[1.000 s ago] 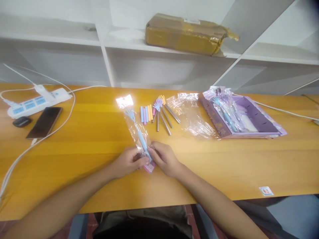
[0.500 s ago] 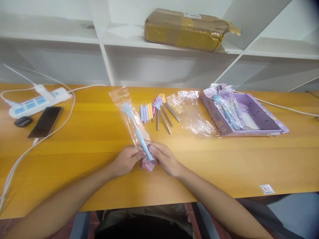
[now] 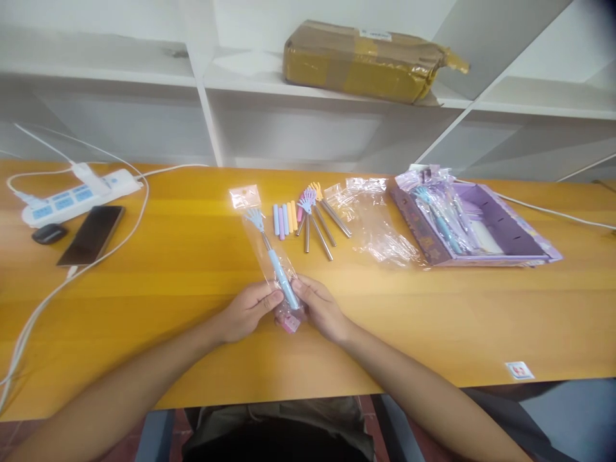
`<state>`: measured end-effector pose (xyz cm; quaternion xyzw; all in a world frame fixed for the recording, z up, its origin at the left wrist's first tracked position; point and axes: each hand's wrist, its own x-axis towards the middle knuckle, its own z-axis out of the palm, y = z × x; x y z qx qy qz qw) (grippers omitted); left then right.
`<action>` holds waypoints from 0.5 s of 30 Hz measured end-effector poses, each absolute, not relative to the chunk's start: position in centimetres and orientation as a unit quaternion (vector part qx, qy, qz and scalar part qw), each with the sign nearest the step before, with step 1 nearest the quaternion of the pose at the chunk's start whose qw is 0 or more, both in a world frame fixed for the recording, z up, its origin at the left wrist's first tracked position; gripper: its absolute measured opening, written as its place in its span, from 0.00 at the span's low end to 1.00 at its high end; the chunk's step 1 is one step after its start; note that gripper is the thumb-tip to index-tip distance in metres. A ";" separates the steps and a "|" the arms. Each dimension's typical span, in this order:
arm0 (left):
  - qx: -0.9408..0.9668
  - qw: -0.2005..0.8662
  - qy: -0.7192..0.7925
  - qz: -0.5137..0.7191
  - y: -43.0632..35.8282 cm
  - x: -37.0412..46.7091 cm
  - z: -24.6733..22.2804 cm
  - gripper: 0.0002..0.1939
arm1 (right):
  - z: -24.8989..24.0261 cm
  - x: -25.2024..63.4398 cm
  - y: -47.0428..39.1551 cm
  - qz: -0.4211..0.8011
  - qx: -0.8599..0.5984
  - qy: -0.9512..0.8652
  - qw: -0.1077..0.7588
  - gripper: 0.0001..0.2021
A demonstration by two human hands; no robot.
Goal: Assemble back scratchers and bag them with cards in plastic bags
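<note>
A light-blue back scratcher [image 3: 283, 276] with a hand-shaped head and a metal rod lies inside a clear plastic bag [image 3: 244, 196]. My left hand [image 3: 251, 309] pinches the bag by the lower handle from the left. From the right, my right hand [image 3: 319, 307] grips the same bagged handle, thumb on top. A small pink piece [image 3: 290, 323] shows at the bag's lower end, below the handle. Beyond my hands lie several coloured handle sleeves [image 3: 285, 219] in a row. Beside them are several hand-shaped scratcher heads on metal rods [image 3: 315, 215], in purple, blue, orange and pink.
Clear empty bags [image 3: 380, 224] lie right of the rods. A purple box [image 3: 505, 224] at the right holds bagged scratchers [image 3: 440, 218]. On the left are a power strip [image 3: 77, 200], a phone [image 3: 91, 235], a black case [image 3: 49, 234] and white cables. A taped parcel [image 3: 360, 64] sits on the shelf.
The bag's top end and the scratcher head have tipped lower and slightly right. Both hands keep their hold on the handle. The whole view has shifted slightly.
</note>
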<state>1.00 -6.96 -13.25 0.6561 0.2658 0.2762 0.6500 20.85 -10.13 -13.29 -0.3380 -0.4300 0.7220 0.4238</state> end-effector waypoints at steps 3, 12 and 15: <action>0.627 0.683 0.253 0.276 -7.0 1.0 -13.2 0.24 | -13.0 20.9 -10.1 0.727 -0.333 -0.429 0.421 0.26; 0.679 0.646 0.241 0.251 -6.5 0.9 -12.8 0.27 | -13.4 21.4 -10.0 0.723 -0.306 -0.446 0.430 0.23; 0.705 0.612 0.247 0.260 -6.3 1.0 -12.6 0.27 | -13.5 21.3 -10.0 0.714 -0.317 -0.443 0.440 0.24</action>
